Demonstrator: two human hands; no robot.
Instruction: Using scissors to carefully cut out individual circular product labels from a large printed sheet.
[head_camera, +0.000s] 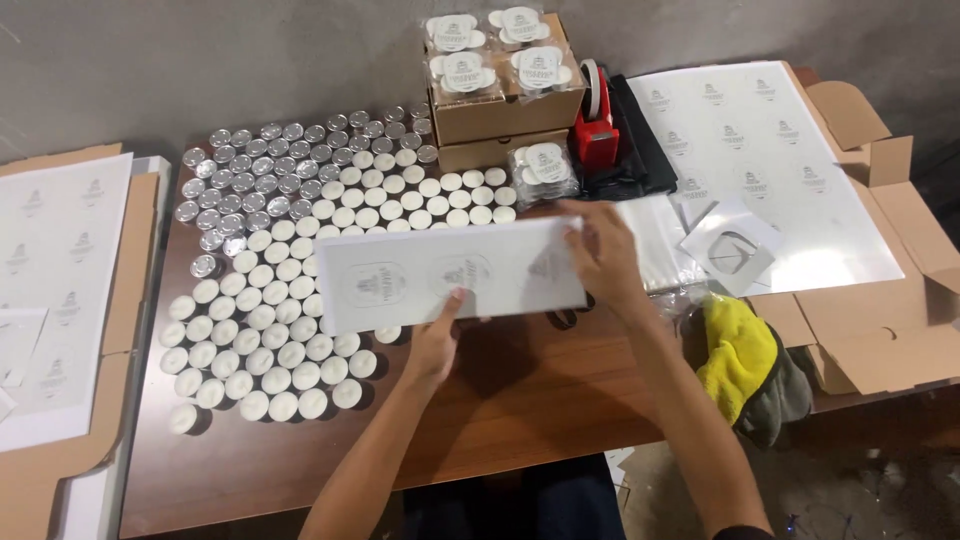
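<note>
Left hand (437, 345) pinching lower edge of white sticker sheet (450, 275), thumb on top. Right hand (603, 255) gripping same sheet's right end, fingers curled over. Beyond and left of left hand, rows of white tealight candles (290, 330); right of right hand, yellow cloth (738, 355).

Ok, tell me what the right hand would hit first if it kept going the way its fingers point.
The right hand points up and left across the label sheet it grips. Beyond that sheet's far edge, it would probably first meet the white tealight candles, though height above them is unclear.
</note>
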